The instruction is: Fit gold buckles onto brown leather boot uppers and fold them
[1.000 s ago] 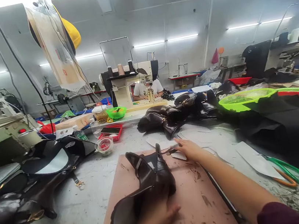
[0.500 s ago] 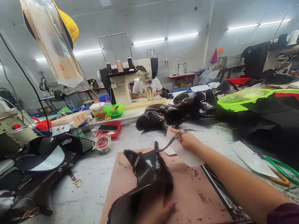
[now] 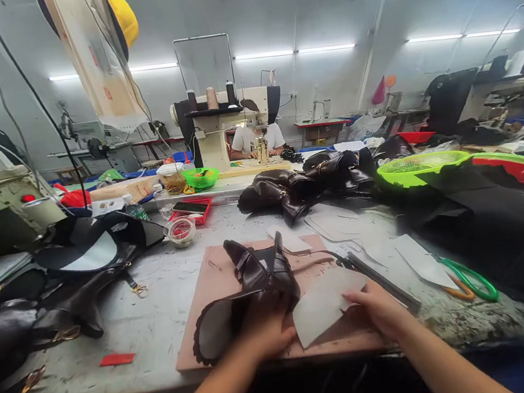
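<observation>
White paper [image 3: 321, 308] is being pinched by the right hand [image 3: 381, 310], a leather boot [image 3: 264, 275] touched by the left hand [image 3: 267, 327], grip unclear.

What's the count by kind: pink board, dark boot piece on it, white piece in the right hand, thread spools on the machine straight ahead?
Pink board: 1
Dark boot piece: 1
White piece: 1
Thread spools: 3
Total: 6

A dark-brown leather boot upper [image 3: 257, 282] rests on a pink rectangular board [image 3: 214, 275] at the left hand [image 3: 270, 325]. Left of that hand, a red rectangular piece [image 3: 117, 359] lies on the grey desk [image 3: 156, 315]; right of the right hand [image 3: 382, 309], green-and-orange-handled scissors [image 3: 470, 272].
</observation>
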A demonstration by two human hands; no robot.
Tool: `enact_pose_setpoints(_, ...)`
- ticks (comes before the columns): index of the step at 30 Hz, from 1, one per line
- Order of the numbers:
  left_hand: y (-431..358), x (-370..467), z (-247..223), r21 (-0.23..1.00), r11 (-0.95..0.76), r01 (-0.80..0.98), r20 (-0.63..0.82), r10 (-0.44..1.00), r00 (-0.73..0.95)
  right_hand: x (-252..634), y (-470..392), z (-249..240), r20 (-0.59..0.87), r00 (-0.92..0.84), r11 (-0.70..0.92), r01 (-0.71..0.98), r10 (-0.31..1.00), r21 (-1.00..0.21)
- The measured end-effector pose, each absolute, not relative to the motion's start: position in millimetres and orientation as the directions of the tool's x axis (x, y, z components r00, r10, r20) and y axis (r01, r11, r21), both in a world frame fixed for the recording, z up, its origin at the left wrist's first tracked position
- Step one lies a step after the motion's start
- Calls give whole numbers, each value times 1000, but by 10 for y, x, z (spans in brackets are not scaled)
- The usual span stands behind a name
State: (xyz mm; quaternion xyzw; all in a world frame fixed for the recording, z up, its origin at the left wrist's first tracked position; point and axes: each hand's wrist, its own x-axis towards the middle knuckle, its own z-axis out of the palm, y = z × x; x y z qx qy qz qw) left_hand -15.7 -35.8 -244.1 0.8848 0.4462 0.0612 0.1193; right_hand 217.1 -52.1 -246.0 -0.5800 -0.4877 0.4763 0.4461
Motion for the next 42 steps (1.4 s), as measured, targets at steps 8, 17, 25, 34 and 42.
enact_pose_setpoints(8, -447, -144, -2512, 202, -612, 764, 103, 789, 605, 1780, -841, -2513, 369, -238, 385, 831, 899, -402)
enact_pose_setpoints(17, -713, -99, -2577, 243, -548, 800, 33, 829, 558, 2094, -697, -2388, 3, -24, 17, 637, 1000, -770)
enact_pose_setpoints(25, -890, -109, -2739, 440, -441, 782, -38, 861, 507, 1027, -630, -2181, 77, -423, 379, 697, 903, -609)
enact_pose_setpoints(34, -940, -309, -2583, 406, -441, 801, 96, 892, 443, 1168, -448, -2204, 41, -411, 410, 884, 911, -227)
enact_pose_setpoints(42, -917, -398, -2609, 464, -453, 761, 82, 878, 472, 1354, -438, -2266, 47, -378, 380, 904, 924, -195)
